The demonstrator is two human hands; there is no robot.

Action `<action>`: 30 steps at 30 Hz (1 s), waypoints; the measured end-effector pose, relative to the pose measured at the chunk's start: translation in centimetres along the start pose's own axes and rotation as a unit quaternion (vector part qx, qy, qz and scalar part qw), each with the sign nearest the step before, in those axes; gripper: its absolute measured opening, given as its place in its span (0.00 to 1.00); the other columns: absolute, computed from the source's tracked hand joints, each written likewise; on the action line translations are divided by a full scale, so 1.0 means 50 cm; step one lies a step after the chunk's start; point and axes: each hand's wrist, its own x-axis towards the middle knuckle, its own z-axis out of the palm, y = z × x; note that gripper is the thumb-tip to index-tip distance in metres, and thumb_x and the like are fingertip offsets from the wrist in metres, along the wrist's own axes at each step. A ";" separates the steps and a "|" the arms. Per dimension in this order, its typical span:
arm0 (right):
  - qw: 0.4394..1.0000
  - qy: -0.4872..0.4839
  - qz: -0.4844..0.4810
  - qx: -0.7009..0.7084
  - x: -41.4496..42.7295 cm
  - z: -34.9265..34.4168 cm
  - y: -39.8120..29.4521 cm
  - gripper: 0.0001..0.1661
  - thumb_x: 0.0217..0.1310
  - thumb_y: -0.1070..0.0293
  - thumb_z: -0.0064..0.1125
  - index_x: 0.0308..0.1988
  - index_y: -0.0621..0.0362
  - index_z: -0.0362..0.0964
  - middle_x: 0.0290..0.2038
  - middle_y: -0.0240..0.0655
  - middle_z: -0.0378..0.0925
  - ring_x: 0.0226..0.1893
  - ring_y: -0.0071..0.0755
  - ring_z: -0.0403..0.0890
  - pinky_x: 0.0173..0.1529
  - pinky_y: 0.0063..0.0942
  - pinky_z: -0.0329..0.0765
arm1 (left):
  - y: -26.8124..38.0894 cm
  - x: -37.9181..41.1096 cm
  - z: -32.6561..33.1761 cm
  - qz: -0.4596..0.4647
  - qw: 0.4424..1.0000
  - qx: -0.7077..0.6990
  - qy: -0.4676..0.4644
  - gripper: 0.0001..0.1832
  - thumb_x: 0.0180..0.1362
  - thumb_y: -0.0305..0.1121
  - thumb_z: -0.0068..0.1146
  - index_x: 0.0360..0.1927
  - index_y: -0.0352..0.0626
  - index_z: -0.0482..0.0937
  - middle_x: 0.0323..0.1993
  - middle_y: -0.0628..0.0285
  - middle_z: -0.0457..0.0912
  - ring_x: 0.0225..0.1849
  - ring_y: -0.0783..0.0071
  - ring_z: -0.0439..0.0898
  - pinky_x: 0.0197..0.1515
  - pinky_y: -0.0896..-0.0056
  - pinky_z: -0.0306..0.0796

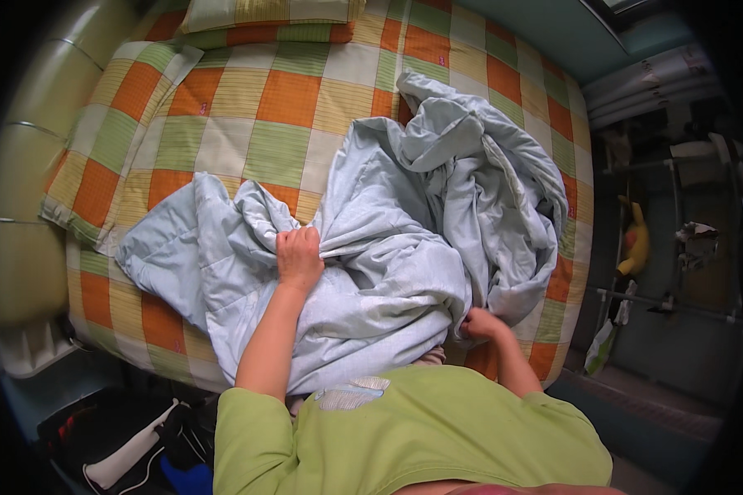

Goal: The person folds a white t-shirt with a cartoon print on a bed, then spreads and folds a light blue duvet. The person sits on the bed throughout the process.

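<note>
A pale blue quilt (384,272) lies bunched across a bed with a checked orange, green, yellow and cream sheet (285,145). Near the quilt's middle, my left hand (300,255) is closed around a fold, and creases fan out from the grip. My right hand (482,325) grips the quilt at its near right side, close to my body; its fingertips are partly hidden by the cloth. The quilt's left end spreads fairly flat, while its right part is heaped in thick, twisted folds.
A matching checked pillow (111,136) rests at the bed's left, beside a cream padded headboard (28,185). Folded checked bedding (272,21) lies at the far edge. To the right stands a metal-tube rack (672,229) with a yellow plush toy (636,244). A white elongated object (130,445) sits lower left.
</note>
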 end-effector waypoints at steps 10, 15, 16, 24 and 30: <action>0.873 0.475 -0.105 -0.013 0.085 -0.258 -0.200 0.29 0.56 0.60 0.64 0.57 0.48 0.68 0.45 0.48 0.79 0.51 0.48 0.78 0.51 0.39 0.74 | 0.090 -0.148 -0.190 0.110 0.992 -0.028 0.061 0.15 0.33 0.22 0.57 0.26 0.45 0.66 0.24 0.59 0.70 0.30 0.57 0.72 0.37 0.59 0.64; 0.948 0.304 -0.002 0.100 0.178 -0.158 -0.119 0.27 0.54 0.62 0.62 0.56 0.40 0.71 0.46 0.52 0.78 0.51 0.51 0.77 0.53 0.41 0.72 | 0.108 -0.204 -0.221 0.115 0.991 -0.033 0.066 0.17 0.30 0.22 0.59 0.25 0.45 0.64 0.23 0.59 0.68 0.29 0.59 0.71 0.36 0.61 0.63; 0.943 0.293 0.007 0.159 0.181 -0.141 -0.088 0.25 0.54 0.63 0.61 0.54 0.41 0.72 0.45 0.51 0.79 0.49 0.52 0.78 0.52 0.41 0.73 | 0.106 -0.207 -0.228 0.115 0.990 -0.007 0.085 0.09 0.41 0.23 0.53 0.24 0.45 0.65 0.21 0.62 0.68 0.27 0.64 0.71 0.34 0.63 0.63; 0.942 0.325 0.068 0.049 0.032 -0.166 -0.020 0.25 0.48 0.72 0.58 0.51 0.47 0.76 0.33 0.45 0.82 0.36 0.43 0.84 0.42 0.39 0.78 | 0.088 -0.230 -0.314 0.098 0.989 -0.004 0.111 0.08 0.43 0.24 0.52 0.25 0.45 0.65 0.20 0.63 0.68 0.25 0.64 0.73 0.32 0.63 0.65; 0.895 0.429 -0.113 0.052 0.051 -0.263 -0.234 0.43 0.47 0.76 0.65 0.64 0.44 0.62 0.44 0.41 0.81 0.34 0.39 0.83 0.41 0.35 0.78 | 0.146 -0.274 -0.355 0.135 0.981 -0.098 0.100 0.07 0.42 0.24 0.51 0.24 0.45 0.65 0.19 0.63 0.67 0.23 0.63 0.72 0.29 0.62 0.64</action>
